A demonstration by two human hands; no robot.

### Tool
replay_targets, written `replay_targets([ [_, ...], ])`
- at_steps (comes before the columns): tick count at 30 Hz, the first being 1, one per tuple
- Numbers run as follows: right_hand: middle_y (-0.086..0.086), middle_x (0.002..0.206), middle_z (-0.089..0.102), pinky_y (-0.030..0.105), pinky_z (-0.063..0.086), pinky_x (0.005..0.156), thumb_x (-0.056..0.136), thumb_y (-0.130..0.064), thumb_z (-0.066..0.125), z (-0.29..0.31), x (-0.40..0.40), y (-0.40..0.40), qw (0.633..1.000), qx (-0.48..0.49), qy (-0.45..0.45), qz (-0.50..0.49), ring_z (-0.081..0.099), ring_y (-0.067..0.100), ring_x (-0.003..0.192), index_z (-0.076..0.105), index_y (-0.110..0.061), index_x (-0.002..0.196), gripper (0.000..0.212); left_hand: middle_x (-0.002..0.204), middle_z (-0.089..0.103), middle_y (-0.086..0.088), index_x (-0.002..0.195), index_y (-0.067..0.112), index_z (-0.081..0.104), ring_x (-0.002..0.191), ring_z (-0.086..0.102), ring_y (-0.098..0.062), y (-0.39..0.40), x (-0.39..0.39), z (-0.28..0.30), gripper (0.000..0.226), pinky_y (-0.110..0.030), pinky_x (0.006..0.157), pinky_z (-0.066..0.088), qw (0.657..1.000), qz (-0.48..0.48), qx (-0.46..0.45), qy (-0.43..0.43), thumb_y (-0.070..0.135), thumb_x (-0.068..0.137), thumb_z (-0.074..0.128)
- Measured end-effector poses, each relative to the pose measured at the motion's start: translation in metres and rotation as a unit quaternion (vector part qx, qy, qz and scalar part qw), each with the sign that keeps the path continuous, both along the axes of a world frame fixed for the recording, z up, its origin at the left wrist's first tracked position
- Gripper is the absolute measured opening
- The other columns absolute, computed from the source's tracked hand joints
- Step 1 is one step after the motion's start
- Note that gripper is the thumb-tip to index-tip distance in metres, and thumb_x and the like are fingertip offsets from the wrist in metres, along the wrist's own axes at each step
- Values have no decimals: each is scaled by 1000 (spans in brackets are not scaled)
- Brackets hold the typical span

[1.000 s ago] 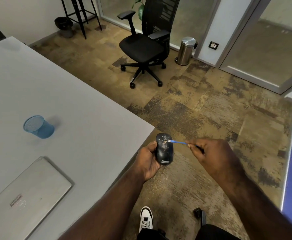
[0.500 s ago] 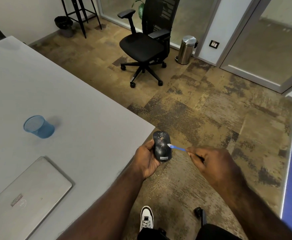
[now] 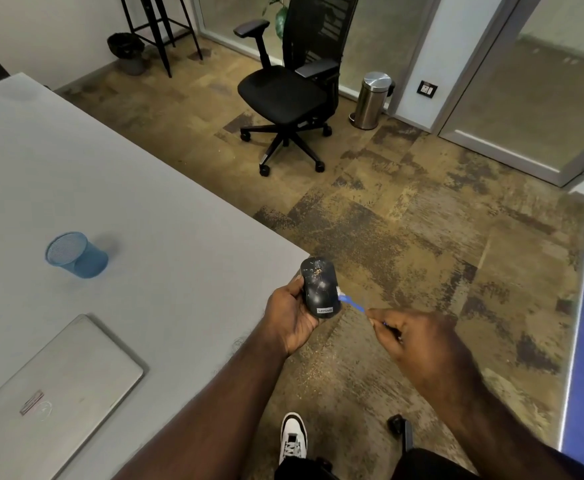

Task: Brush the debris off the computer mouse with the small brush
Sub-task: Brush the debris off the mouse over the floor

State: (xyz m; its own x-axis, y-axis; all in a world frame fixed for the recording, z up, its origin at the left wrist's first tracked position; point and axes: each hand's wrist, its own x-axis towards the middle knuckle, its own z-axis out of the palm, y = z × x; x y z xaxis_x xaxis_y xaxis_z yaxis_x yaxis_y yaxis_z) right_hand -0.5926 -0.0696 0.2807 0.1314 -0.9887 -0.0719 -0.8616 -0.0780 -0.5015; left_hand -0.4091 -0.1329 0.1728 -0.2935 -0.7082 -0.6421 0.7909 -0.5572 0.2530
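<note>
A black computer mouse (image 3: 319, 287) with a small white label is held up just past the table's corner by my left hand (image 3: 290, 315), which grips it from the left and underneath. Tan crumbs of debris lie on the mouse's upper part. My right hand (image 3: 418, 337) pinches a small blue brush (image 3: 351, 303) by its handle. The brush's pale bristle tip touches the mouse's right side, near its lower end.
The grey table (image 3: 145, 216) carries a blue mesh cup (image 3: 76, 254) and a closed silver laptop (image 3: 44, 400). On the carpet beyond stand a black office chair (image 3: 290, 95) and a steel pedal bin (image 3: 371, 100). My white shoe (image 3: 293, 436) shows below.
The brush tip has swept from the mouse's upper part down its right side towards the lower end. My right hand has dropped with it. The mouse has shifted slightly left.
</note>
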Motion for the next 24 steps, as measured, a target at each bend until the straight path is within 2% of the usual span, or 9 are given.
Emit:
replay_targets([
  [2, -11, 83, 74, 22, 57, 54, 88, -24, 66, -2, 0, 4, 1000, 28, -4, -2, 65, 2, 60, 75, -26, 105, 19, 140, 51, -24, 137, 1, 47, 130, 47, -40, -1, 2, 0, 46, -53, 89, 50, 1000, 1, 0, -2, 27, 101, 33],
  [3, -12, 80, 73, 23, 57, 53, 88, -25, 66, -1, -1, 6, 999, 33, -7, -6, 65, 2, 60, 75, -26, 105, 19, 140, 50, -24, 137, 2, 47, 132, 45, -40, -2, 3, 0, 45, -53, 88, 51, 1000, 2, 2, -5, 27, 101, 33],
  [6, -15, 73, 66, 8, 46, 48, 88, -23, 66, 4, -5, 3, 999, 0, -28, -37, 61, -1, 57, 75, -24, 104, 18, 139, 52, -21, 137, 3, 47, 129, 49, -39, -1, 3, 1, 45, -51, 93, 48, 1000, 1, 5, -17, 26, 101, 33],
  [9, -16, 71, 66, 7, 44, 51, 85, -20, 69, 10, -5, -2, 993, -38, -100, -58, 64, -6, 71, 76, -21, 98, 15, 135, 55, -20, 135, 2, 49, 112, 59, -34, 2, 1, 3, 44, -50, 85, 53, 1000, -5, 0, -25, 25, 101, 34],
  [11, -15, 63, 63, 6, 40, 46, 86, -20, 69, 9, 0, -4, 993, -25, -109, -38, 62, -7, 64, 76, -20, 97, 13, 133, 57, -22, 134, 0, 49, 108, 60, -34, 4, -1, 5, 44, -49, 80, 56, 1000, -14, 0, -20, 24, 101, 33],
  [14, -17, 55, 55, 5, 35, 41, 88, -20, 67, 5, 5, -7, 994, -20, -99, -32, 58, -11, 57, 75, -17, 101, 16, 116, 66, -21, 124, -1, 55, 100, 64, -31, 9, -4, 8, 40, -48, 92, 50, 999, -31, -2, -19, 20, 102, 31],
  [16, -17, 62, 59, 4, 36, 40, 90, -20, 65, 7, 5, -11, 994, -41, -91, -45, 58, -13, 61, 74, -16, 107, 20, 116, 65, -23, 117, -2, 59, 104, 62, -31, 12, -5, 10, 37, -50, 105, 41, 999, -41, -12, -13, 17, 101, 31],
  [18, -13, 64, 62, 4, 35, 39, 90, -19, 65, 9, 3, -13, 992, -66, -95, -58, 58, -14, 57, 73, -15, 107, 20, 117, 64, -22, 114, 0, 62, 104, 60, -31, 15, -4, 11, 36, -52, 108, 36, 998, -54, -22, -17, 15, 100, 32],
  [24, -15, 57, 60, 5, 34, 39, 87, -21, 68, 6, 6, -10, 994, -24, -104, -24, 58, -8, 53, 76, -20, 99, 15, 107, 68, -18, 114, 7, 61, 94, 62, -32, 18, -4, 9, 37, -55, 97, 41, 994, -95, -37, -47, 16, 99, 29],
])
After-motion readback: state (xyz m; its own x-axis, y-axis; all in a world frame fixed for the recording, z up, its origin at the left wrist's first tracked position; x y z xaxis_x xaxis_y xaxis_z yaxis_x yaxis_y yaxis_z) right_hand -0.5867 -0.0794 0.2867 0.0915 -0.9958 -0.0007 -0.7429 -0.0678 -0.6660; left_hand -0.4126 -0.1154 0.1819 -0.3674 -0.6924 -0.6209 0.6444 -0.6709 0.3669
